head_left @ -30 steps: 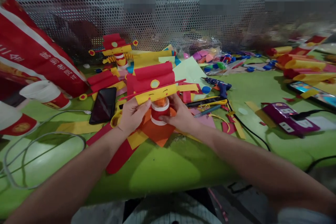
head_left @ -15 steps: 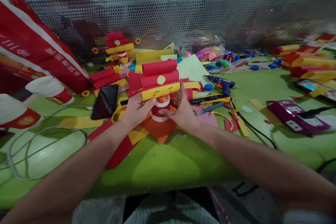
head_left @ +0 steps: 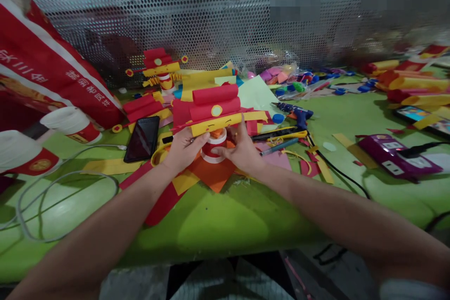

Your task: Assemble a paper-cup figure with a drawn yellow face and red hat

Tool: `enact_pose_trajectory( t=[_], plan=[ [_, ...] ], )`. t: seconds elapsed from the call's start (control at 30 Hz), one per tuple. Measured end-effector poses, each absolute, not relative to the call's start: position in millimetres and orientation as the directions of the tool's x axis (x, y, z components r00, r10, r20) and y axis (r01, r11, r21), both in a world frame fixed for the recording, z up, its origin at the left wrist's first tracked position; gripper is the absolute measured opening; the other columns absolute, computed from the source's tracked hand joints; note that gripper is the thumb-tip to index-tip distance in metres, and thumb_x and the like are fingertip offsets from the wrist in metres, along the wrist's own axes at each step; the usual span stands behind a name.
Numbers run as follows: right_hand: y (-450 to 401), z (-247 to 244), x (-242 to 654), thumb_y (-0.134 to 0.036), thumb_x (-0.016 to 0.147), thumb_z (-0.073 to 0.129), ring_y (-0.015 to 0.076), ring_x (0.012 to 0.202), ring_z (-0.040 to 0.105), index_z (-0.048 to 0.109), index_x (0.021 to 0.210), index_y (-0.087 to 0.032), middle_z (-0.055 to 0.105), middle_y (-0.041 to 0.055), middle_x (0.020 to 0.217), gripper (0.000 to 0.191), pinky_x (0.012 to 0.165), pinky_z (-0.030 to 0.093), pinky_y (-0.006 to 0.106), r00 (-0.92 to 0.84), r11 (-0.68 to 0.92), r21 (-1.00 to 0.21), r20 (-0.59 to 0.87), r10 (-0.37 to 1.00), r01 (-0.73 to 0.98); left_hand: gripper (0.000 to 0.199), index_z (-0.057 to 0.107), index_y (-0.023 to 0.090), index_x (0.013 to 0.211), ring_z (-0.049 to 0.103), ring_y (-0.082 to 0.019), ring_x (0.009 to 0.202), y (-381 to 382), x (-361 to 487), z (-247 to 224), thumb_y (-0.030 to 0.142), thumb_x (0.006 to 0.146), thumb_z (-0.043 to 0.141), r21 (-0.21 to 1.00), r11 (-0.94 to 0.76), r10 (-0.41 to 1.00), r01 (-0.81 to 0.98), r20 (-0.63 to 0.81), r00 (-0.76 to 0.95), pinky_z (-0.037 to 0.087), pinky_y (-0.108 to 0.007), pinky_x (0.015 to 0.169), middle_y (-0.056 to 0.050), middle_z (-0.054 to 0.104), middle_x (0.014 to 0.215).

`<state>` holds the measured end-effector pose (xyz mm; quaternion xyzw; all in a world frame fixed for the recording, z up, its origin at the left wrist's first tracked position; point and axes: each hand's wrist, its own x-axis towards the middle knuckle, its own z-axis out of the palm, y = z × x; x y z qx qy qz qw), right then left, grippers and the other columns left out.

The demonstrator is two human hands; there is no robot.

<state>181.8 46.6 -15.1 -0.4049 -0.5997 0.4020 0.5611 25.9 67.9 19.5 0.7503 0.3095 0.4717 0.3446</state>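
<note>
A paper figure's head of rolled red and yellow paper, with a drawn smiling face, sits over a red-and-white paper cup. My left hand grips the head's lower left edge, thumb in front. My right hand is closed around the cup's right side, its thumb across the red band and its fingers reaching up by the head. Beneath the cup lies an orange paper sheet, with red paper to its left. The fingers behind the head are hidden.
A similar finished-looking figure stands behind left. Around are a black phone, paper cups, a cable, a glue gun, a cutter, a pen, a purple power strip and a red bag.
The view has shifted slightly, so most things sit a little lower. Both hands keep nearly the same hold on the head and cup.
</note>
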Motion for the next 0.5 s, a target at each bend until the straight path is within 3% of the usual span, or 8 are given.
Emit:
enact_pose_trajectory(
  t=[0.17, 0.3, 0.4, 0.5],
  plan=[
    [46.6, -13.1, 180.3, -0.037, 0.056, 0.08, 0.0285, 0.116, 0.052, -0.007, 0.143, -0.026, 0.053, 0.0133, 0.126, 0.124, 0.101, 0.04, 0.051, -0.015, 0.308, -0.949, 0.31, 0.951, -0.073, 0.026, 0.073, 0.021, 0.09, 0.066, -0.023, 0.093, 68.2, 24.8, 15.4, 0.039, 0.075, 0.062, 0.863, -0.498, 0.833, 0.086, 0.449, 0.324, 0.05, -0.038, 0.088, -0.004, 0.073, 0.096],
    [44.6, -11.4, 180.6, -0.044, 0.056, 0.078, 0.0292, 0.117, 0.051, 0.001, 0.142, -0.029, 0.034, 0.0146, 0.141, 0.117, 0.099, 0.042, 0.05, 0.031, 0.302, -0.949, 0.301, 0.953, -0.091, 0.029, 0.072, 0.02, 0.09, 0.066, -0.024, 0.089, 67.0, 26.2, 13.5, 0.041, 0.071, 0.066, 0.918, -0.396, 0.884, -0.007, 0.383, 0.268, 0.05, -0.038, 0.087, -0.005, 0.073, 0.092],
    [42.3, -9.8, 181.7, -0.052, 0.06, 0.073, 0.0254, 0.11, 0.054, 0.016, 0.136, -0.031, 0.028, 0.0125, 0.143, 0.097, 0.096, 0.045, 0.046, 0.085, 0.358, -0.926, 0.35, 0.933, -0.122, 0.028, 0.072, 0.02, 0.09, 0.066, -0.023, 0.09, 66.2, 27.5, 12.1, 0.04, 0.071, 0.067, 0.924, -0.371, 0.878, -0.098, 0.383, 0.286, 0.05, -0.037, 0.087, -0.005, 0.073, 0.094],
    [41.1, -7.8, 183.5, -0.054, 0.068, 0.064, 0.0208, 0.105, 0.055, 0.033, 0.122, -0.032, 0.041, 0.0085, 0.133, 0.066, 0.095, 0.046, 0.041, 0.142, 0.428, -0.892, 0.41, 0.901, -0.144, 0.028, 0.071, 0.022, 0.095, 0.064, -0.022, 0.096, 67.3, 27.7, 9.0, 0.04, 0.074, 0.064, 0.92, -0.362, 0.874, -0.151, 0.391, 0.289, 0.049, -0.036, 0.09, -0.004, 0.072, 0.098]
  ],
)
